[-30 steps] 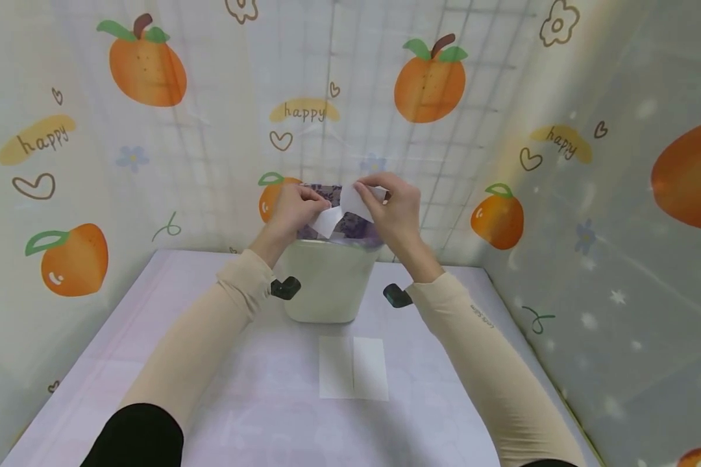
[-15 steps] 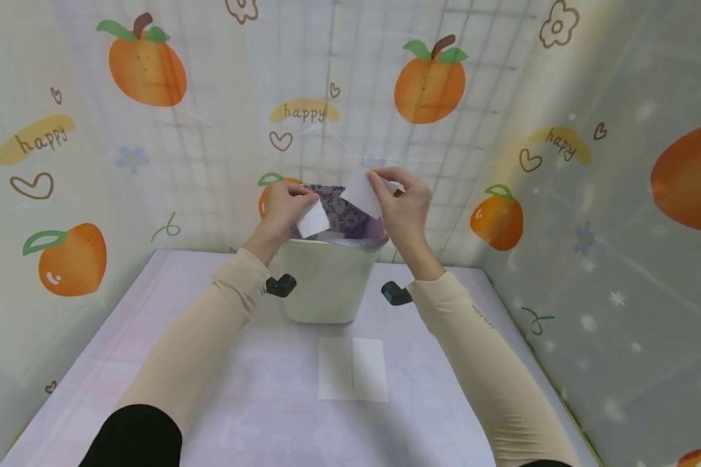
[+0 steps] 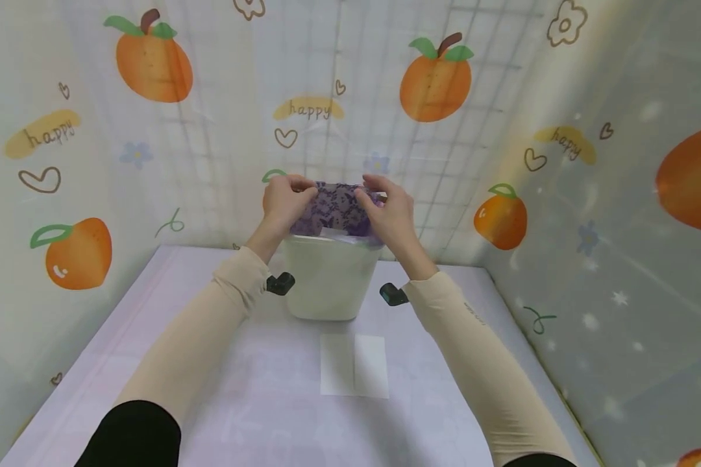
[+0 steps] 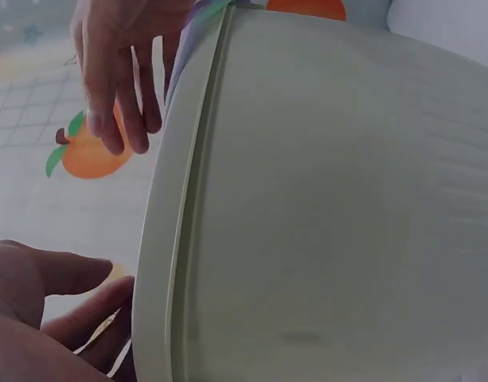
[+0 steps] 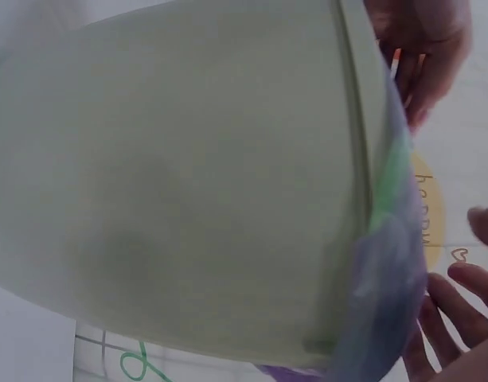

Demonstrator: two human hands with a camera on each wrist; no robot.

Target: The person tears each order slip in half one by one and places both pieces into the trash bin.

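A pale cream bin (image 3: 330, 279) stands on the table, with a purple plastic liner (image 4: 204, 24) over part of its rim. Inside its mouth shows a dark purple lace-like pattern (image 3: 341, 204). My left hand (image 3: 284, 202) is above the bin's left rim, fingers relaxed, holding nothing. Across from it, my right hand (image 3: 393, 207) is over the right rim with loose, spread fingers (image 5: 458, 318) and nothing in them. A small whitish strip (image 3: 334, 234) shows at the bin's front rim; I cannot tell whether it is paper or liner.
Two white paper rectangles (image 3: 337, 364) lie side by side on the light table (image 3: 257, 402) in front of the bin. A curtain (image 3: 210, 162) printed with oranges hangs behind it. Black wrist cameras (image 3: 280, 283) stick out from both sleeves.
Both hands held torn white paper pieces above the bin and drew them apart. The pieces are now out of the hands, and the hands have loosened over the bin's mouth.
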